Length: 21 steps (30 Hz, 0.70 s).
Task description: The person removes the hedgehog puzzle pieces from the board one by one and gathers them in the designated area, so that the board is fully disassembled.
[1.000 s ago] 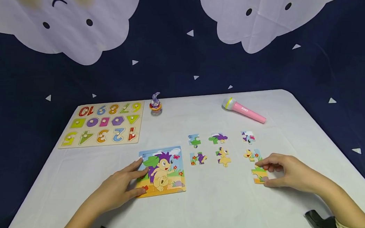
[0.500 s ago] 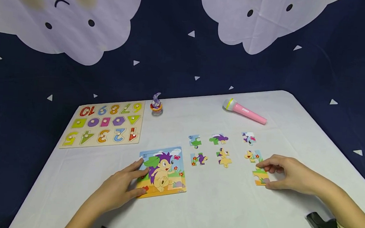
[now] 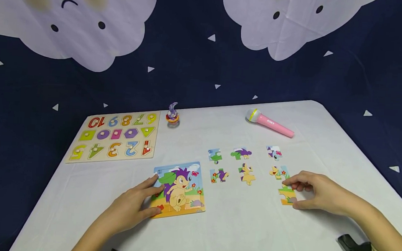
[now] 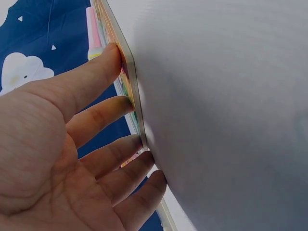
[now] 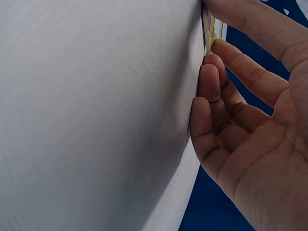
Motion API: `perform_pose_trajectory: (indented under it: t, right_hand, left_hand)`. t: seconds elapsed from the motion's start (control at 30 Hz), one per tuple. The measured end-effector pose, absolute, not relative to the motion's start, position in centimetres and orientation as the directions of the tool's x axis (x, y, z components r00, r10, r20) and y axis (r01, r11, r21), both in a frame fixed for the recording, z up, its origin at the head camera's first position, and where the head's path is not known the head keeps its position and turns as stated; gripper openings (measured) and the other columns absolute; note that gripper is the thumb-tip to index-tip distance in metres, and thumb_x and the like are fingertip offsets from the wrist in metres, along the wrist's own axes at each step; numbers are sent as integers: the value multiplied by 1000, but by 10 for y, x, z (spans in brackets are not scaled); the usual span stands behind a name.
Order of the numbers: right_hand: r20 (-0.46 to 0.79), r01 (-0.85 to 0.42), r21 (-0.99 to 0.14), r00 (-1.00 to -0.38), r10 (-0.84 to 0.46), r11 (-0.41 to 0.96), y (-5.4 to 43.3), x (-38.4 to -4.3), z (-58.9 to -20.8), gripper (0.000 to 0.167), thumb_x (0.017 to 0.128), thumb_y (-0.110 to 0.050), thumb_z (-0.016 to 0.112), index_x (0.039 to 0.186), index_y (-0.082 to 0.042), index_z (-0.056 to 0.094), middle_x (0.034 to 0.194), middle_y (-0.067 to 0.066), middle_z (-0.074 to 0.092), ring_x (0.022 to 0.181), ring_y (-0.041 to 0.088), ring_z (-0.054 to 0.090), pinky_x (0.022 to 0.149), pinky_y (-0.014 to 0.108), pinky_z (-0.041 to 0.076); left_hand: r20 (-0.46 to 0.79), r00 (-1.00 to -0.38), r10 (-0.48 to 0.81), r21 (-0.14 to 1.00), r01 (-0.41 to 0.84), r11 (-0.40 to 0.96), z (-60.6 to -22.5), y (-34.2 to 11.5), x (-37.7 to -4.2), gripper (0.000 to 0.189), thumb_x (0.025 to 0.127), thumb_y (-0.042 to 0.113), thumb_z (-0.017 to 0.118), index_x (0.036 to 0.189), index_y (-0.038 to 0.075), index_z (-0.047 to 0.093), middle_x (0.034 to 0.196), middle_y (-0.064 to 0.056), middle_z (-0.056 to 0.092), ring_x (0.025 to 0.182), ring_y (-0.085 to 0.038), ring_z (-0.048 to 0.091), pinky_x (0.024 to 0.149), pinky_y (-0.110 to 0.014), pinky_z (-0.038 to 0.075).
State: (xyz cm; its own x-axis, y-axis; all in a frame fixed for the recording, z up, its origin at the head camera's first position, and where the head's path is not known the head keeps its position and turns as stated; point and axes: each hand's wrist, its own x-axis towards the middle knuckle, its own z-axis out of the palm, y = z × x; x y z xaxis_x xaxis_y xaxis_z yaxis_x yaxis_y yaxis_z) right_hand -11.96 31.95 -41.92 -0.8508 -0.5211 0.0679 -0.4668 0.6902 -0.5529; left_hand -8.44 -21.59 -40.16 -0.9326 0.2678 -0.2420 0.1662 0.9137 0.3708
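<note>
My left hand [image 3: 130, 203] lies over the left side of a square hedgehog picture puzzle [image 3: 180, 187], fingers spread and fairly straight. In the left wrist view, the thumb and two fingers touch the edge of that puzzle board [image 4: 130, 65]. At the right, my right hand [image 3: 318, 190] pinches a yellow-and-green jigsaw piece [image 3: 287, 197] flat on the table, between thumb and index finger. Its other fingers are curled in against the cloth, as the right wrist view shows. Just beyond lies a jigsaw piece with a red flower [image 3: 283, 172], its near edge partly covered by the fingertips.
Several loose jigsaw pieces [image 3: 247, 174] lie in two rows between the hands. Farther back are a pink toy microphone [image 3: 273, 126], a small purple figurine [image 3: 172, 115] and a wooden number board [image 3: 121, 135]. A white cloth [image 3: 243, 228] covers the table.
Both hands keep their places on the puzzle and the jigsaw piece. The whole head view has shifted very slightly.
</note>
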Motion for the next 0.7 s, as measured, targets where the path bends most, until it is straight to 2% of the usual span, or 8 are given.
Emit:
perform_pose_trajectory:
  t: [0.47,0.7]
  right_hand:
    - [60,-454,-556,-857,-511,696,318,-118,-418,54,74,-26,100,121,-18,76,100,-19,65,90,-3,60,80,14,52]
    - [21,-431,-535,-867,-499,727,316,-122,-409,54,75,-31,99,122,-19,76,102,-17,67,90,-3,60,80,18,56]
  left_hand:
    - [-240,-935,262,373,160,914,-400,-215,-83,62,88,38,89,144,23,70,173,-8,42,157,-39,45,118,-69,45]
    - [-243,-935,260,366,160,917,-399,-215,-84,62,87,38,90,144,23,70,173,-8,42,157,-39,44,119,-69,45]
